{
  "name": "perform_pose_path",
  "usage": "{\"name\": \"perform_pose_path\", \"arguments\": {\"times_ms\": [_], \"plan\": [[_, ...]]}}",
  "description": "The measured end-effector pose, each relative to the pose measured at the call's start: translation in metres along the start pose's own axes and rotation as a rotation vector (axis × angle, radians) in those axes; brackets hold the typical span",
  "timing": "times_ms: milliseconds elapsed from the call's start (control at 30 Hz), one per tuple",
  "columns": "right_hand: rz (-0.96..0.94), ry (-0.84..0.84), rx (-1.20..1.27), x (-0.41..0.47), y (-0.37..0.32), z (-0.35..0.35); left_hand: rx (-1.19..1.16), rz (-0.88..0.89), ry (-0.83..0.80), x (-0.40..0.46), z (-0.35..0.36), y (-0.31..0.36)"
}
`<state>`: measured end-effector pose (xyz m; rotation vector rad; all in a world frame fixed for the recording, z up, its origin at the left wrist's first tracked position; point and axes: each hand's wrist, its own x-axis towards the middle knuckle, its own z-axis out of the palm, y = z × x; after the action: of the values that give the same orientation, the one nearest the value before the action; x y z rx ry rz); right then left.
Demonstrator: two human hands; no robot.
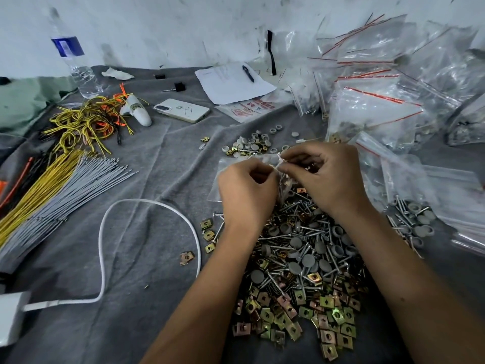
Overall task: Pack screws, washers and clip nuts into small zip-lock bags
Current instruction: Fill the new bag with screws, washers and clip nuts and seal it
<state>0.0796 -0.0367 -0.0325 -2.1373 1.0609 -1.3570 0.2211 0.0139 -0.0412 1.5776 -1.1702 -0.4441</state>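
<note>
Under my arms, gold-and-green clip nuts (pixel 309 319) and grey-capped silver screws (pixel 304 248) lie on the grey cloth (pixel 157 179). Clear bags (pixel 380 101), upper right, have red stripes. Yellow-black wires (pixel 86 124) left.

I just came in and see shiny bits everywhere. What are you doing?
A person is packing hardware. The left hand and right hand pinch a small clear bag between them, over a big pile of screws, grey washers and clip nuts on a grey cloth. Filled bags are heaped to the right.
</note>
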Motion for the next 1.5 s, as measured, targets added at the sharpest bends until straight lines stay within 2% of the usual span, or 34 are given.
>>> {"name": "perform_pose_path", "arguments": {"times_ms": [133,233,333,567,667,767,833,933,1033,1200,1367,1433,1500], "plan": [[-0.026,0.046,0.041,0.0,0.0,-0.002,-0.061,-0.073,0.017,0.001,-0.001,0.003],[-0.071,0.071,0.093,0.001,-0.003,0.002,-0.054,-0.055,0.015,0.001,-0.003,0.004],[-0.001,0.073,0.248,0.0,-0.004,0.004,-0.048,-0.033,0.003,0.0,-0.003,0.004],[-0.009,-0.104,-0.064,0.0,0.007,0.0,-0.129,-0.082,0.01,0.002,-0.004,0.002],[0.009,-0.098,-0.064,-0.001,0.005,0.001,-0.214,-0.133,0.006,0.006,-0.007,0.001],[0.033,-0.049,0.089,-0.002,0.002,0.002,-0.328,-0.185,-0.006,0.01,-0.009,-0.002],[0.032,-0.075,0.157,-0.003,0.001,0.003,-0.395,-0.213,-0.024,0.011,-0.011,-0.002],[0.001,-0.161,-0.015,-0.004,0.004,0.002,-0.454,-0.22,-0.021,0.012,-0.016,0.0],[-0.005,-0.177,-0.162,-0.002,0.007,0.001,-0.391,-0.133,0.081,0.013,-0.022,0.002],[-0.033,-0.18,-0.022,-0.002,0.004,0.002,-0.163,0.086,0.192,0.01,-0.022,0.004],[0.032,-0.036,0.04,0.002,0.007,-0.008,-0.025,0.135,0.208,0.011,-0.015,-0.003],[0.032,-0.09,-0.07,0.004,0.012,-0.019,0.012,0.134,0.208,0.011,-0.014,-0.005],[0.064,-0.278,-0.271,0.006,0.018,-0.028,0.028,0.118,0.198,0.011,-0.011,-0.007]]}}
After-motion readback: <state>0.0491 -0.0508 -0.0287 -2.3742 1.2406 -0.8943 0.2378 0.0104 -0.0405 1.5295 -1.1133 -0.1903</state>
